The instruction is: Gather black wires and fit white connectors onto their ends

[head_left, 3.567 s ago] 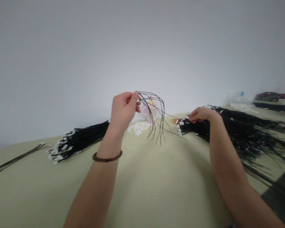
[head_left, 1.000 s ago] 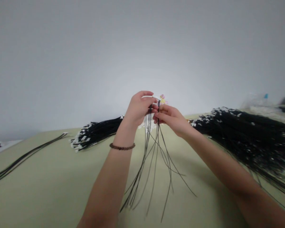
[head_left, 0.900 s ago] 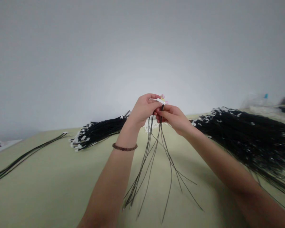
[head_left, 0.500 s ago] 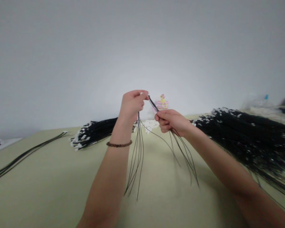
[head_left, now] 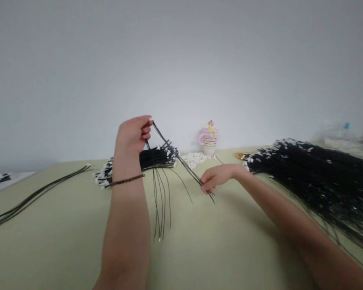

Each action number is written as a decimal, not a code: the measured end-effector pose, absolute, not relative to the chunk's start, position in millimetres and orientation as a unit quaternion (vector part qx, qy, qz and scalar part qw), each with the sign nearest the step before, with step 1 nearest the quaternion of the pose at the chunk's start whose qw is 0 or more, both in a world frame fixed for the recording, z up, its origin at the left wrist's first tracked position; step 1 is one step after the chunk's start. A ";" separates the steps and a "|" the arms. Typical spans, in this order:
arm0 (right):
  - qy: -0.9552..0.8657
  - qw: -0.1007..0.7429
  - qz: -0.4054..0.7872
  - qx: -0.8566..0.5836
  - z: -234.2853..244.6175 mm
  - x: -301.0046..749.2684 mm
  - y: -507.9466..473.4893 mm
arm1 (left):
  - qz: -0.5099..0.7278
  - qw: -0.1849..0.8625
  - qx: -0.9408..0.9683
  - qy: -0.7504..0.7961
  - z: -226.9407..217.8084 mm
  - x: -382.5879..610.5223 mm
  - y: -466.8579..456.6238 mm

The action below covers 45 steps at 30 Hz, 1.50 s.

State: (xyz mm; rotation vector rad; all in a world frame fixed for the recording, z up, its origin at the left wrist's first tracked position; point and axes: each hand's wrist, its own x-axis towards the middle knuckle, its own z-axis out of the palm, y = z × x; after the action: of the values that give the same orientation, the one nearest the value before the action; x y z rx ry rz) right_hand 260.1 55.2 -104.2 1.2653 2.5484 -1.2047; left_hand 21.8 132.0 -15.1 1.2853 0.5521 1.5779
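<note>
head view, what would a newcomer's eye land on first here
Probably the thin black cords slanting between the raised left hand and the lower right hand, near the middle. Next, the big heap of white-tipped black strands on the right of the table. Then the striped pink mug at the back, with a yellow figure at its rim and scattered white pieces beside it.

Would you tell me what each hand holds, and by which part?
Left hand: black cords, by their upper ends; right hand: some of these, near the tips.
</note>
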 end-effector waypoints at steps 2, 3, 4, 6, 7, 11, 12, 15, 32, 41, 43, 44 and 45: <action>0.797 0.082 -0.418 0.429 -118.8 268.0 68.0 | 0.626 0.505 0.542 0.242 -21.6 24.1 138.8; 0.780 0.080 -0.438 0.439 -125.3 272.1 72.9 | 0.617 0.503 0.548 0.257 -25.0 25.4 142.3; 0.764 0.061 -0.457 0.451 -131.4 276.1 76.7 | 0.610 0.493 0.554 0.280 -28.4 26.5 145.5; 0.741 -0.015 -0.450 0.498 -142.8 283.3 81.9 | 0.595 0.461 0.568 0.334 -33.9 27.4 150.4; 0.735 -0.055 -0.413 0.535 -148.7 285.8 84.0 | 0.585 0.449 0.575 0.356 -35.8 27.3 151.6; 0.707 -0.133 -0.190 0.668 -173.5 284.4 96.5 | 0.527 0.453 0.611 0.379 -38.4 24.2 148.2; 0.701 -0.138 -0.155 0.683 -178.6 280.9 101.6 | 0.509 0.452 0.626 0.380 -38.5 23.5 146.4; 0.707 -0.141 -0.067 0.690 -185.5 265.8 120.9 | 0.449 0.425 0.674 0.405 -40.4 21.9 144.2; 0.789 -0.098 0.014 0.607 -160.2 243.9 148.9 | 0.288 0.388 0.725 0.491 -66.8 38.3 168.7; 0.780 -0.259 -0.132 0.554 -133.1 274.4 143.8 | 0.167 0.512 0.749 0.387 -116.9 62.9 188.1; 0.776 -0.290 -0.178 0.531 -136.0 270.9 142.6 | 0.157 0.515 0.751 0.381 -123.3 63.7 188.5; 0.773 -0.305 -0.197 0.521 -137.5 268.3 142.7 | 0.150 0.513 0.754 0.381 -125.0 64.1 188.6; 0.769 -0.320 -0.213 0.510 -138.6 265.6 143.1 | 0.147 0.510 0.757 0.382 -125.7 64.5 188.6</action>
State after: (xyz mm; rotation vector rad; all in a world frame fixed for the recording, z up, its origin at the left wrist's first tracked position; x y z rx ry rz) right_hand 265.6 143.1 -138.6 2.0420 3.0804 -0.8547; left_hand 64.5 188.6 -125.7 1.8218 0.9199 0.3551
